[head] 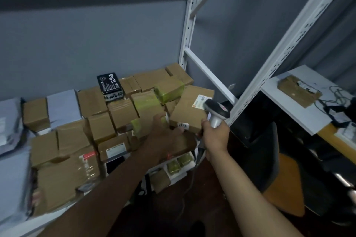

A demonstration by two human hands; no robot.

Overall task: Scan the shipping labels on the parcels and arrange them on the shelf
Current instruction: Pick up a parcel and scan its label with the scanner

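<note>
Shelf (189,31) backdrop: left grip (163,127) holds parcel (189,113), right grip (216,132) holds scanner (216,110)

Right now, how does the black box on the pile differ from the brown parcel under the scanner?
The black box is dark with white printed characters; the brown parcel is plain cardboard with a shipping label. The black box rests untouched; the brown parcel is tilted, the left hand touching it. Both sit on the shelf pile.

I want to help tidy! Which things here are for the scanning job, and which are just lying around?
For the job: grey handheld barcode scanner, brown cardboard parcel with white label, white metal shelf, both hands.
Lying about: torn brown packet on white side table, tangled black cables.
</note>
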